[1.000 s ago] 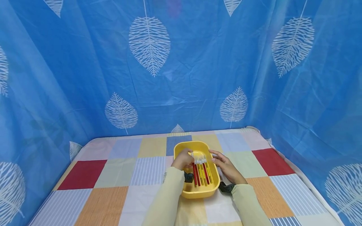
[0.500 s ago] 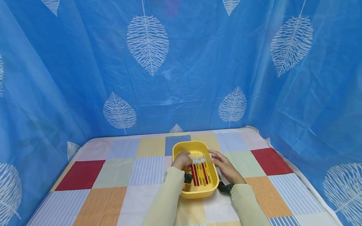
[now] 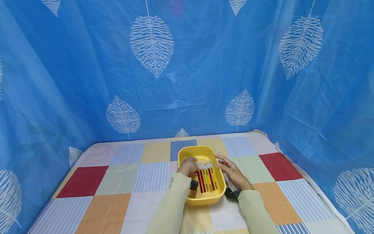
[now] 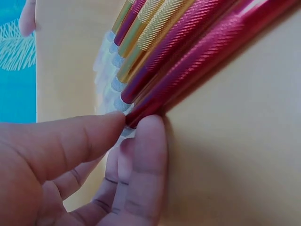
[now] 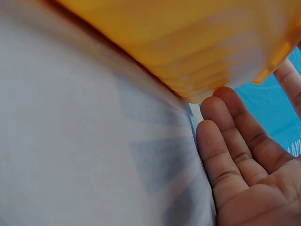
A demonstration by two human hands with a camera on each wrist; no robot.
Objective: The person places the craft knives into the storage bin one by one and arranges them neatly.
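- The right hand (image 5: 249,174) lies open, palm up toward the camera, fingers straight and close together.
- Its fingertips (image 5: 225,96) reach the lower edge of a yellow tub (image 5: 188,42).
- The tub stands on a pale cloth (image 5: 84,155) with faint grey-blue squares.
- A patch of blue (image 5: 268,113) shows beyond the fingers.

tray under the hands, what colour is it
Yellow plastic tray, clearest in the head view.
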